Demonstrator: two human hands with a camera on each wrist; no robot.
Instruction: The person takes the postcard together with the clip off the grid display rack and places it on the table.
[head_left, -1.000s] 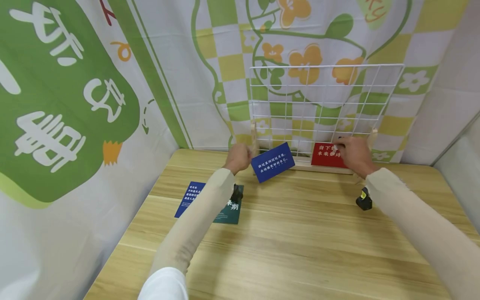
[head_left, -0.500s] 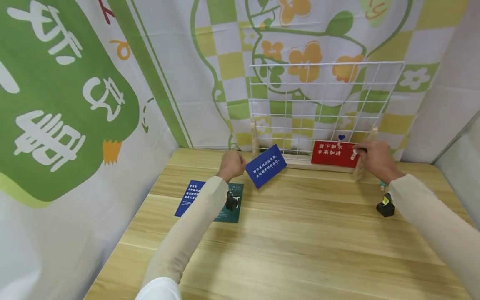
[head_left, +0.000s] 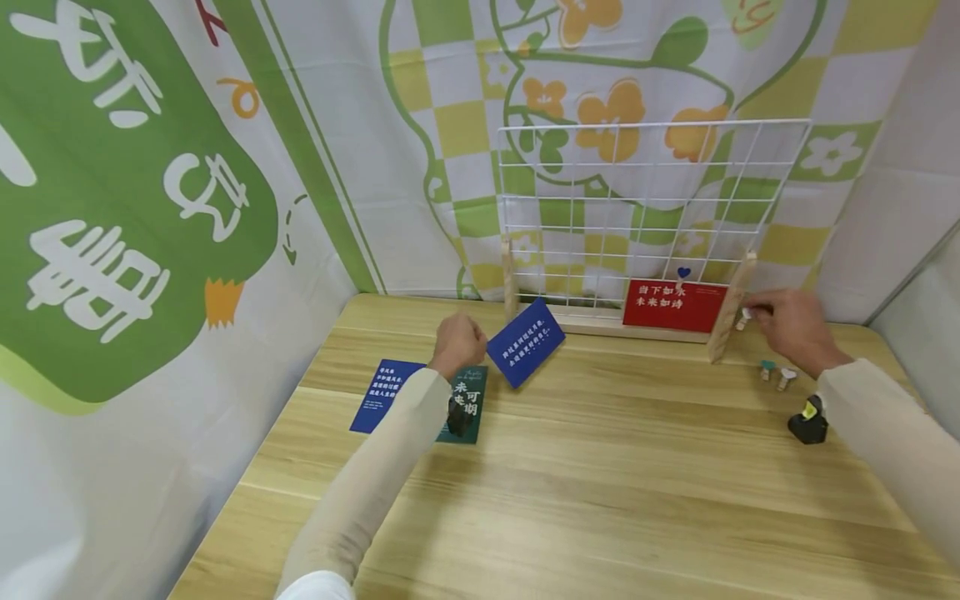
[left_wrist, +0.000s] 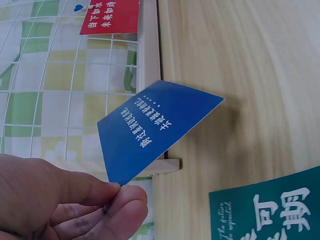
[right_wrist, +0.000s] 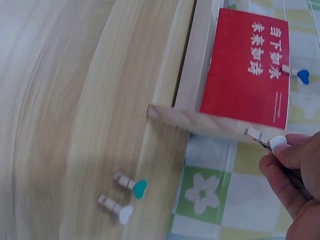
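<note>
My left hand (head_left: 457, 343) pinches a blue card (head_left: 527, 342) with white writing by one corner, thumb against fingers. The card hangs tilted in the air in front of the stand's left foot. A red card (head_left: 667, 307) stands against the lower right of the white wire grid (head_left: 652, 124), with a blue-heart mini clothespin (right_wrist: 302, 76) at its top edge. Right of the stand, my right hand (head_left: 798, 329) pinches a white-heart mini clothespin (right_wrist: 276, 143) between thumb and finger.
Teal-heart (right_wrist: 140, 189) and white-heart (right_wrist: 125, 214) clothespins lie on the table at the right. A green card (left_wrist: 270, 210) and another blue card (head_left: 381, 396) lie under my left forearm. The grid's wooden right foot (head_left: 729, 312) juts forward. A patterned cloth (head_left: 450, 133) hangs behind.
My right hand has moved right, away from the red card, carrying the clothespin past the stand's foot. My left hand has shifted slightly left and towards me; the blue card tilts more steeply.
</note>
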